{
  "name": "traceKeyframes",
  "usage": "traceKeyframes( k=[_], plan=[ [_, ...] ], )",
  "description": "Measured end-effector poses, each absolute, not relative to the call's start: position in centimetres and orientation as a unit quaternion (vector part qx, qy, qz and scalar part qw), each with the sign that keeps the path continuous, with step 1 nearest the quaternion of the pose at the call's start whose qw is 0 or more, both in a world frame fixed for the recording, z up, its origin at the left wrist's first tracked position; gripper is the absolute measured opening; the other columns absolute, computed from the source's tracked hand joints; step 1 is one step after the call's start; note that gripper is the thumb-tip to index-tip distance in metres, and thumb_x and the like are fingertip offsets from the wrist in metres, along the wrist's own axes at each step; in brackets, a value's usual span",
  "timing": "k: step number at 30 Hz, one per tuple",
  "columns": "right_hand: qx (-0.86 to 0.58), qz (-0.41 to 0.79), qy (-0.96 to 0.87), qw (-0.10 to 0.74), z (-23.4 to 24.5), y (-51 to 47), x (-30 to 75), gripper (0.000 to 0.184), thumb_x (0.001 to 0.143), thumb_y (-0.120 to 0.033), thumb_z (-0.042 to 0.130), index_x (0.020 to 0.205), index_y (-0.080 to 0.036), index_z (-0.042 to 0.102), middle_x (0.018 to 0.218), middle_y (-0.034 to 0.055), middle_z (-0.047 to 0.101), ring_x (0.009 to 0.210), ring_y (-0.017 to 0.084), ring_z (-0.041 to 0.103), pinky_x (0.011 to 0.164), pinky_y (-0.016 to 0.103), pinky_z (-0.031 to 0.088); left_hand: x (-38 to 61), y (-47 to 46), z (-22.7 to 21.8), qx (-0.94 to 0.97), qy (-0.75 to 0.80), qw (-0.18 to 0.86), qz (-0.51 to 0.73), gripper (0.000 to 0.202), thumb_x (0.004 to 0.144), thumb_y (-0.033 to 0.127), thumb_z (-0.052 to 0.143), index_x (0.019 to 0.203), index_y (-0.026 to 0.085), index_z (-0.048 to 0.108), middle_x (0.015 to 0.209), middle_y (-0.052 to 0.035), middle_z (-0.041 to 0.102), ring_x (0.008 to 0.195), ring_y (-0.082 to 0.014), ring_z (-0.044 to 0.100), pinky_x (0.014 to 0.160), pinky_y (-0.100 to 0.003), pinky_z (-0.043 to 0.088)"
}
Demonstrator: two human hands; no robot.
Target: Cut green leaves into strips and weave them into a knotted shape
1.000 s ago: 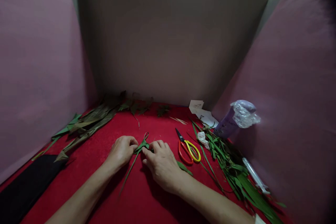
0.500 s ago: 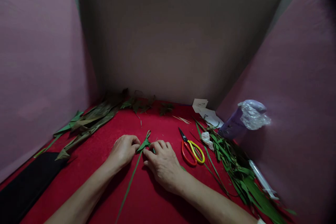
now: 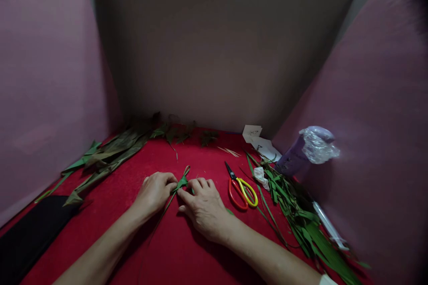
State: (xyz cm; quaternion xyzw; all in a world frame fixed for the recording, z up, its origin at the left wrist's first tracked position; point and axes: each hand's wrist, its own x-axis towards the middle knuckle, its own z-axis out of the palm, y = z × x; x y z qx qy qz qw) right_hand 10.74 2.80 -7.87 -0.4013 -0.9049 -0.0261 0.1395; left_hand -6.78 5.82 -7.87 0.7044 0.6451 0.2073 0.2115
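A small folded piece of green leaf (image 3: 182, 181) lies between my hands on the red cloth (image 3: 160, 254). A narrow loop rises from its top, and a long thin strip (image 3: 160, 221) trails from it toward me. My left hand (image 3: 157, 193) pinches its left side, with the thumb and index finger closed. On the other side my right hand (image 3: 202, 202) grips the leaf with thumb and fingers, and part of it is hidden there. To the right of that hand lie scissors (image 3: 240, 189) with one red and one yellow handle.
Long dried leaves (image 3: 113, 151) lie at the left, above a black flat object (image 3: 40, 236). Cut green leaves (image 3: 294, 209) heap up at the right, near crumpled white tissue (image 3: 261, 177), a syringe-like tube (image 3: 329, 225) and a plastic-wrapped purple container (image 3: 294, 156). Thin sticks (image 3: 229, 151) lie farther back.
The trailing strip has swung left and now looks thinner and edge-on. Both hands keep their hold on the leaf. The whole view has shifted slightly.
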Motion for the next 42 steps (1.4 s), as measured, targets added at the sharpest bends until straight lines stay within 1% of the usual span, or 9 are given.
traceKeyframes(
  k=[6,11,16,19,25,29,35,42],
  plan=[
    [-0.397,-0.029,-0.907,0.136,-7.8,2.8,10.8,0.032,0.085,-0.044,0.050,0.111,-0.026,0.050,0.104,0.0076,0.051,0.093,0.024,0.043,0.077,0.038,0.033,-6.7,5.9,-8.1,0.690,0.656,0.218,0.213,0.016,0.070,0.029,0.054,0.067,0.020,0.067,0.070,-0.0023,0.070,0.068,-0.0175,0.061,0.062,-0.026,0.038],
    [-0.397,-0.027,-0.908,0.134,-7.7,2.7,10.9,0.032,0.086,-0.045,0.049,0.112,-0.026,0.049,0.105,0.0073,0.051,0.093,0.024,0.043,0.077,0.038,0.033,-6.6,6.1,-8.3,0.675,0.668,0.224,0.216,0.016,0.067,0.033,0.056,0.067,0.021,0.067,0.069,-0.0008,0.070,0.067,-0.0180,0.062,0.063,-0.026,0.040],
    [-0.398,-0.028,-0.907,0.136,-7.7,2.7,10.8,0.031,0.086,-0.044,0.048,0.112,-0.027,0.049,0.105,0.0068,0.051,0.093,0.025,0.043,0.078,0.039,0.033,-6.6,6.2,-8.7,0.668,0.677,0.217,0.221,0.016,0.067,0.033,0.056,0.065,0.021,0.066,0.069,-0.0012,0.070,0.067,-0.0180,0.061,0.063,-0.027,0.039],
    [-0.396,-0.025,-0.908,0.133,-7.7,2.6,10.8,0.030,0.087,-0.040,0.047,0.114,-0.026,0.047,0.105,0.0068,0.052,0.093,0.024,0.043,0.077,0.039,0.033,-6.7,6.3,-8.9,0.666,0.680,0.213,0.220,0.015,0.067,0.033,0.056,0.064,0.021,0.065,0.067,-0.0010,0.069,0.066,-0.0177,0.061,0.062,-0.027,0.038],
    [-0.387,-0.032,-0.913,0.128,-7.5,2.4,10.7,0.032,0.087,-0.033,0.049,0.117,-0.025,0.045,0.107,0.0067,0.052,0.094,0.025,0.043,0.077,0.040,0.033,-6.6,6.4,-8.7,0.666,0.684,0.207,0.214,0.014,0.067,0.032,0.056,0.063,0.021,0.065,0.068,-0.0008,0.070,0.066,-0.0174,0.061,0.061,-0.026,0.037],
    [-0.381,-0.031,-0.916,0.124,-7.4,2.4,10.8,0.029,0.089,-0.030,0.044,0.117,-0.025,0.045,0.106,0.0061,0.053,0.093,0.024,0.043,0.076,0.040,0.033,-6.5,6.2,-8.4,0.667,0.685,0.205,0.210,0.014,0.066,0.033,0.056,0.063,0.022,0.065,0.067,-0.0006,0.070,0.066,-0.0175,0.061,0.061,-0.026,0.036],
    [-0.382,-0.036,-0.916,0.118,-7.2,2.2,10.9,0.029,0.088,-0.041,0.045,0.115,-0.029,0.046,0.109,0.0056,0.052,0.095,0.024,0.043,0.077,0.040,0.032,-6.5,6.3,-8.3,0.660,0.693,0.208,0.201,0.015,0.067,0.033,0.056,0.064,0.022,0.066,0.069,-0.0007,0.071,0.067,-0.0175,0.061,0.061,-0.027,0.037],
    [-0.376,-0.044,-0.919,0.113,-7.1,2.4,10.7,0.034,0.087,-0.047,0.044,0.115,-0.029,0.047,0.107,0.0069,0.053,0.096,0.025,0.044,0.076,0.039,0.032,-6.4,6.1,-7.4,0.669,0.687,0.214,0.186,0.017,0.068,0.033,0.055,0.068,0.022,0.068,0.072,-0.0028,0.072,0.072,-0.0192,0.063,0.063,-0.027,0.038]
  ],
)
